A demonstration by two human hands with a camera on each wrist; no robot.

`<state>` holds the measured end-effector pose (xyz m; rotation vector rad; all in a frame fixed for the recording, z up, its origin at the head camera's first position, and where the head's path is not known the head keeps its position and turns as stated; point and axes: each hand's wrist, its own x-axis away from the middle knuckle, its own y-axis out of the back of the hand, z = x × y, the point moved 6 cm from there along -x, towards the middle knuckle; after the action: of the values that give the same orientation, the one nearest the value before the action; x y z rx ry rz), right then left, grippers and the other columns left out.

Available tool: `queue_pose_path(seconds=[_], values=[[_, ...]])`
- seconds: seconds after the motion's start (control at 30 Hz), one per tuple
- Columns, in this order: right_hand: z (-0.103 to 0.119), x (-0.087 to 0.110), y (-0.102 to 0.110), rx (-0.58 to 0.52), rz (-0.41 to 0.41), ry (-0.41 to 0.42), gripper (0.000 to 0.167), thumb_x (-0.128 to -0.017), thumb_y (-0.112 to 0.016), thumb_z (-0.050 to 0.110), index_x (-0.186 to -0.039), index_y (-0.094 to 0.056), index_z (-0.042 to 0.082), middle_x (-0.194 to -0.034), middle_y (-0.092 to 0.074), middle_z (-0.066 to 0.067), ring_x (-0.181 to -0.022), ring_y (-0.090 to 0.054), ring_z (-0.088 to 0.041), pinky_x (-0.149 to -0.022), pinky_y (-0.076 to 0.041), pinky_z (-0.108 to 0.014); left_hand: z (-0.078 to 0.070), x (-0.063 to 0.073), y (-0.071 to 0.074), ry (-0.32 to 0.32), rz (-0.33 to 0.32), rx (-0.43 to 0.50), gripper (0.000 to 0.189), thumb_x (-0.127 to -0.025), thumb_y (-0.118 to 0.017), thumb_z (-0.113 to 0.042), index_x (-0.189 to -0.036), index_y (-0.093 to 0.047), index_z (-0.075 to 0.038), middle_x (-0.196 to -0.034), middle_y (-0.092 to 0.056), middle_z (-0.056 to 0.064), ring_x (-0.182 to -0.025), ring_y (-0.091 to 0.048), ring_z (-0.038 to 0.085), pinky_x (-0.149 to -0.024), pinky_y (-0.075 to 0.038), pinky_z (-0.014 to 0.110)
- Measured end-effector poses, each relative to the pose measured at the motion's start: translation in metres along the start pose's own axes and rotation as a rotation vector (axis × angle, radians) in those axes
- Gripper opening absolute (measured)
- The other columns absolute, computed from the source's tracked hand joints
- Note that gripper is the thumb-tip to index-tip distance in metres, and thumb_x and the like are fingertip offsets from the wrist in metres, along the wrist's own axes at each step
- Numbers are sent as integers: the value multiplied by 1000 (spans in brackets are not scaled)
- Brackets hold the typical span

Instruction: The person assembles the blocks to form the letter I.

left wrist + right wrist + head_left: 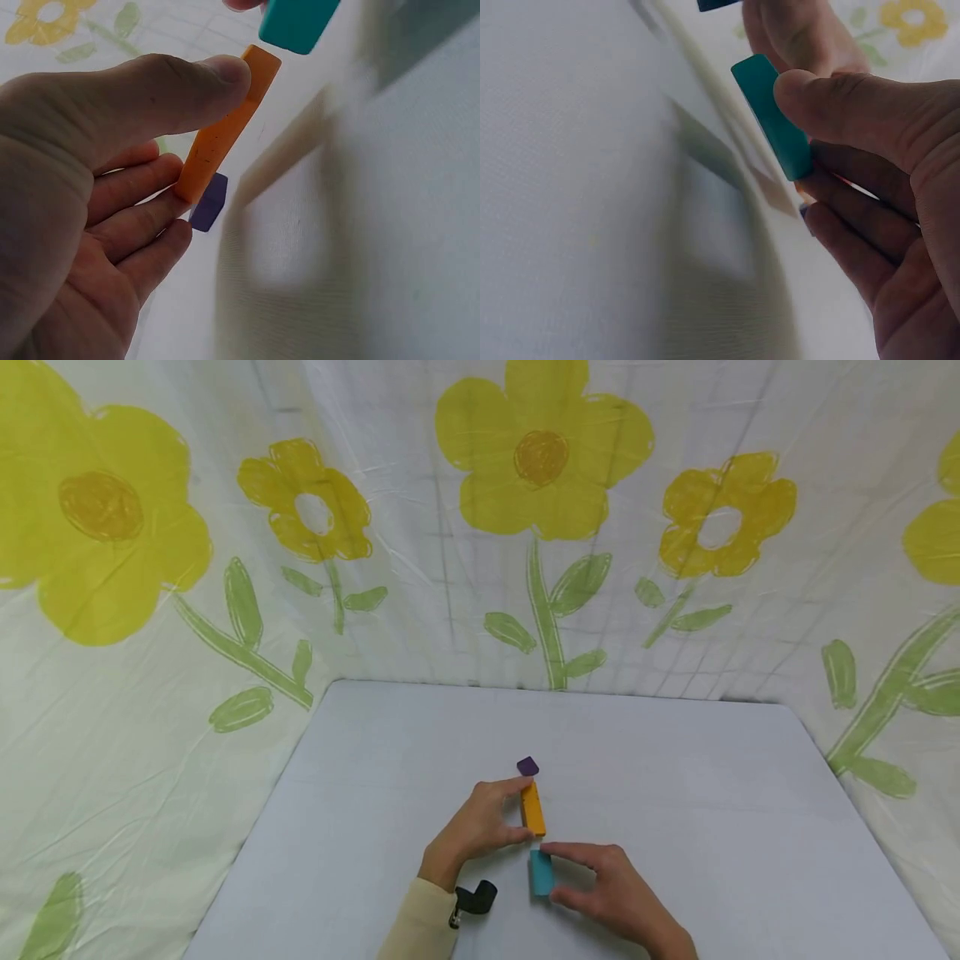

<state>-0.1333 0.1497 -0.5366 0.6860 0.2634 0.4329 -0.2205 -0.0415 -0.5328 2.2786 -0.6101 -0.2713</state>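
An orange block [532, 810], long and narrow, is pinched lengthwise by my left hand [483, 820], thumb at its near end and fingers at its far end. My right hand [603, 885] holds a shorter teal block [542, 873] between thumb and fingers, just nearer to me than the orange one. A small purple block [528, 766] lies beyond the orange block's far end, by the left fingertips. In the left wrist view the purple block [209, 202] shows behind the orange block [229, 127]. The right wrist view shows the teal block [772, 116] close up.
Under the hands is a white tabletop [360, 793] with rounded far corners. A hanging cloth [405, 593] with yellow flowers surrounds its back and sides. A small black device [477, 897] sits at my left wrist, by the pale sleeve [420, 920].
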Motion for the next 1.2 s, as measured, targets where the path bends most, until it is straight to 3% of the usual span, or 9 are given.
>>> queue_pose_path(seconds=[0.4,0.7,1.0,1.2], values=[[-3,1,-12,37,11,22,51,-92,-91,29,-140,-76,22,-136,-78,8,-126,-75,-17,-103,-64,-35,4,-3,-6,15,41,-13,81,-87,-95,-22,-159,-59,-11,-157,-65,5,-146,-61,22,-124,-49,43],[-6,2,-19,58,22,-2,53,-91,-91,26,-141,-75,19,-138,-77,4,-126,-75,-21,-103,-64,-43,9,-5,-11,-2,63,-18,82,-87,-95,-18,-159,-57,-10,-158,-64,5,-146,-61,22,-125,-48,43],[-7,5,-22,63,-39,17,55,-91,-92,28,-142,-74,20,-140,-77,4,-126,-76,-21,-104,-64,-40,8,-6,-13,-14,79,-46,84,-89,-94,-18,-162,-54,-10,-161,-61,5,-148,-59,22,-126,-47,42],[-7,9,-20,107,-65,-14,53,-91,-92,28,-141,-75,21,-137,-78,5,-124,-76,-20,-103,-64,-41,11,-5,-11,-8,58,-40,74,-96,-87,-23,-161,-54,-10,-163,-59,6,-151,-57,24,-127,-45,44]])
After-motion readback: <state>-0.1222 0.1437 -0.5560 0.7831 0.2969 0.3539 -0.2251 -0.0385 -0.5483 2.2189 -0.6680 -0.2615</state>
